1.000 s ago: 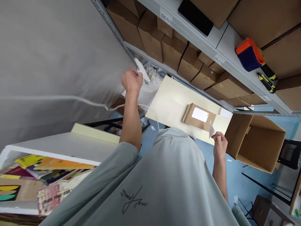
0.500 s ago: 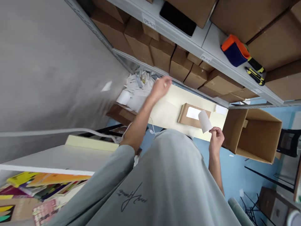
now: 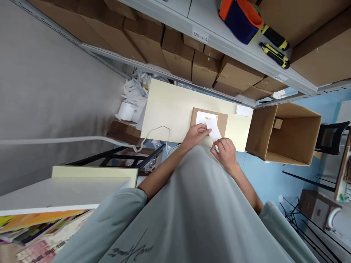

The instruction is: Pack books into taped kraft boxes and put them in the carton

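Observation:
A white label (image 3: 214, 130) is stretched between my two hands above the table (image 3: 170, 106). My right hand (image 3: 225, 150) is closed, pinching the label's lower end between thumb and fingers. At the label's left edge, my left hand (image 3: 196, 135) is closed too, with thumb and fingertips pinching it. Behind the label lies a flat cardboard box (image 3: 223, 122) bearing a white sheet (image 3: 201, 116) with small yellow marks. The label covers part of that sheet.
Right of the table stands a large open carton (image 3: 294, 137). A metal shelf (image 3: 219, 44) overhead holds cardboard boxes, a box cutter (image 3: 274, 55) and an orange-and-blue tape dispenser (image 3: 241, 18). Crumpled white paper (image 3: 135, 91) is heaped at left. A cable (image 3: 109, 138) runs along the left.
My left hand has come down from the table's far left side to the label. My right hand has brought the label leftward, in front of the box. The view has shifted.

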{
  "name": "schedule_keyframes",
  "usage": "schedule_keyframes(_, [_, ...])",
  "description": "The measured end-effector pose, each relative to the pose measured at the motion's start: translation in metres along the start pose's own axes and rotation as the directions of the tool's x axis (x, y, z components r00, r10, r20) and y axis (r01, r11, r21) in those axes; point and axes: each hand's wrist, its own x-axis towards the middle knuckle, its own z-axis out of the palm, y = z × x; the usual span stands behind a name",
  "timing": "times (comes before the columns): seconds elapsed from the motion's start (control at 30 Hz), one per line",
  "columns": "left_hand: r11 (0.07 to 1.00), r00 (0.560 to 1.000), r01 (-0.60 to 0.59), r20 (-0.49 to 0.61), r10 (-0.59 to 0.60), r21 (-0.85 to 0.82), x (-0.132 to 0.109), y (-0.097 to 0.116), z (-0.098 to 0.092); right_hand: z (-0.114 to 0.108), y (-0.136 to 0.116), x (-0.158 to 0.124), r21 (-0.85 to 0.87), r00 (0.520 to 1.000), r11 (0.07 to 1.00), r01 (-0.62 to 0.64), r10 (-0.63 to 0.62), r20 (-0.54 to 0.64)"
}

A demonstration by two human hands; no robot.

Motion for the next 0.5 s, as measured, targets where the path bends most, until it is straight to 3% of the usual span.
schedule_keyframes(0.13, [1.000,0.996,0.003,-0.088,-0.001,0.025,0.005,-0.015,0.012,0.002,0.015,-0.005,0.044,0.993,0.998,0.044,-0.048,0.106])
schedule_keyframes(0.23, [0.998,0.989,-0.023,-0.144,0.031,0.055,0.006,-0.018,0.021,0.000,0.030,-0.005,0.187,0.985,0.982,-0.022,-0.010,0.173])
schedule_keyframes(0.33, [0.995,0.983,-0.048,-0.173,0.063,0.092,0.004,-0.018,0.030,-0.003,0.051,-0.003,0.324,0.974,0.920,-0.221,0.189,0.127])
schedule_keyframes(0.43, [0.990,0.981,-0.055,-0.179,0.078,0.129,0.001,-0.019,0.036,-0.005,0.073,0.000,0.428,0.899,0.802,-0.417,0.433,0.064])
schedule_keyframes(0.5, [0.988,0.982,-0.060,-0.170,0.084,0.145,0.000,-0.021,0.039,-0.004,0.085,0.002,0.504,0.848,0.710,-0.492,0.521,0.094])
